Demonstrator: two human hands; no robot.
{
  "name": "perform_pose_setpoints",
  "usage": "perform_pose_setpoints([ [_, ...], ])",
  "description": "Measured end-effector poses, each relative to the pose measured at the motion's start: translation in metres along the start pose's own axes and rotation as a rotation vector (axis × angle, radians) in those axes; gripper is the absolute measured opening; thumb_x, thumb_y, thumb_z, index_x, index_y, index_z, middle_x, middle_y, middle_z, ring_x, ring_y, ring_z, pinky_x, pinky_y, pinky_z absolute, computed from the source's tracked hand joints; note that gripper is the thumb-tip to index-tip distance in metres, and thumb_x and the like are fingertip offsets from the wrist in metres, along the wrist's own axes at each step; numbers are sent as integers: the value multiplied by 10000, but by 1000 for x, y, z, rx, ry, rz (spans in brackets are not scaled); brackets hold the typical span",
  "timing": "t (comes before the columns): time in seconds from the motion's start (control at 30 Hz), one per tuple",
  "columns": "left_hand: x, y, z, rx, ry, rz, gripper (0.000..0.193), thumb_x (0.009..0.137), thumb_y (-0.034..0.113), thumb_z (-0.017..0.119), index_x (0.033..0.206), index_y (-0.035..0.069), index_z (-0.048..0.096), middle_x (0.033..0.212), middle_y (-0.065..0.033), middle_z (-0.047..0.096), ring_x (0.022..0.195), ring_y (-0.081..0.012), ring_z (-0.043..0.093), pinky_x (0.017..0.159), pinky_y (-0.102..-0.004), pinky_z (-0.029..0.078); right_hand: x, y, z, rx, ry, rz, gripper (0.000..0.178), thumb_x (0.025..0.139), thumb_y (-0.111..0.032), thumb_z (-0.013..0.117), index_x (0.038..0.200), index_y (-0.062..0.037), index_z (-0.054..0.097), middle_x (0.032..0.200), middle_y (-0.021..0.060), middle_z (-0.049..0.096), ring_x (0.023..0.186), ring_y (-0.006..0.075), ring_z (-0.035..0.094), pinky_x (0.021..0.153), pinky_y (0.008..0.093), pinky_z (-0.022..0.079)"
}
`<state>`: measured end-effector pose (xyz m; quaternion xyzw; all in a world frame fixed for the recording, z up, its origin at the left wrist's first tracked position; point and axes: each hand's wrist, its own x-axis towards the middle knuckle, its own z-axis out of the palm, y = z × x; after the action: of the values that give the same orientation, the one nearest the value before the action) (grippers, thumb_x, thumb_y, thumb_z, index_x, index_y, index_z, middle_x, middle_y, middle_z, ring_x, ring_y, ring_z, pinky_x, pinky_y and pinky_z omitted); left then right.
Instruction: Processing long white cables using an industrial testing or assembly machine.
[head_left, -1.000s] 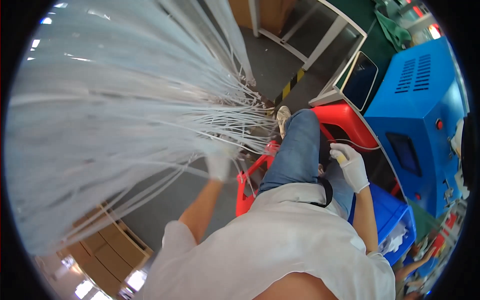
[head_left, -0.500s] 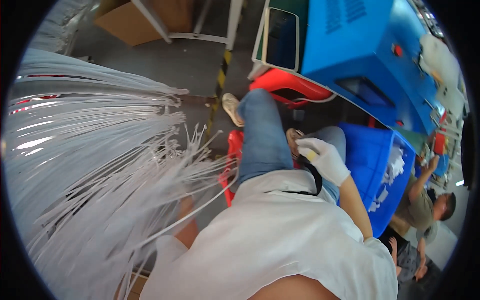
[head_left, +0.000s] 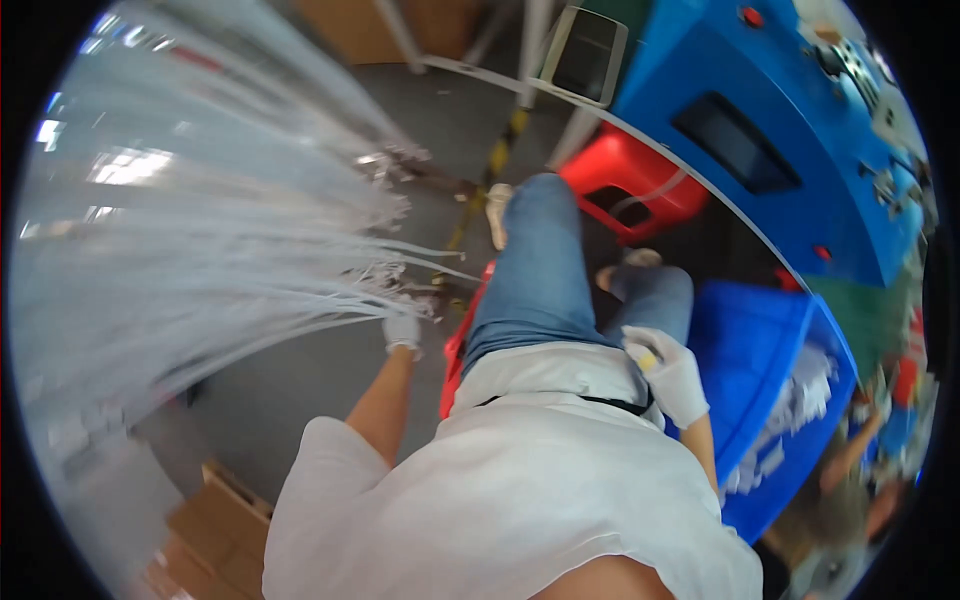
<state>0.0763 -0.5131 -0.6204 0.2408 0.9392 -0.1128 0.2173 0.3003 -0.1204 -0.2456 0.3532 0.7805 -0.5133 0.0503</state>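
Note:
A thick bundle of long white strands hangs at the left, blurred, its loose ends pointing toward my legs. My left hand, in a white glove, is up against the lower ends of these strands. Its fingers are hidden and smeared, so I cannot tell whether it grips any. My right hand, also gloved in white, is closed over my lap. Between its thumb and fingers shows a small yellow thing, too small to name.
Beside my right leg stands a blue bin with white scraps. Ahead are a red stool and a blue machine with a dark screen. Cardboard boxes lie at the lower left. A blurred person is at the right.
My view has turned, and the strands have swung up and blurred. My left hand, hidden behind them before, now shows at their lower ends. The right hand stays closed over my lap.

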Motion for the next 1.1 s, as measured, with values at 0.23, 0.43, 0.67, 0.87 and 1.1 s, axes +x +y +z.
perform_pose_setpoints([
  [0.23,-130,40,-81,-1042,-982,-759,489,812,356,612,1200,62,571,1247,-82,560,1097,-251,551,934,-357,462,33,-8,-65,-82,-129,-384,281,843,-44,610,1111,41,607,998,133,655,911,170,620,800,277,490],
  [0.43,-161,61,-96,-1461,-182,-1192,402,856,338,616,1163,80,607,897,-78,632,676,-157,591,620,-279,485,30,-39,-46,202,-191,-444,259,863,-82,609,1105,11,623,1003,84,655,904,148,613,826,270,473],
  [0.67,-108,86,-147,-1067,-149,-34,254,813,184,580,1034,72,636,969,-93,669,851,-280,634,737,-384,497,33,28,-16,200,-445,-387,271,886,-75,590,1128,48,587,991,105,660,917,140,611,831,248,466],
  [0.87,-99,6,-184,-1709,685,-458,260,827,34,533,1049,-34,649,1000,-119,671,901,-224,638,801,-296,504,39,36,-34,270,-257,-286,278,899,-118,548,1112,54,599,972,134,659,900,179,627,833,278,476],
  [1.1,1,-67,-233,-1211,844,-419,307,783,105,633,1044,-58,637,1033,-177,659,965,-223,629,847,-307,487,11,44,-22,337,-141,-226,266,921,-95,525,1132,57,583,1002,133,647,934,179,617,866,289,469],
])
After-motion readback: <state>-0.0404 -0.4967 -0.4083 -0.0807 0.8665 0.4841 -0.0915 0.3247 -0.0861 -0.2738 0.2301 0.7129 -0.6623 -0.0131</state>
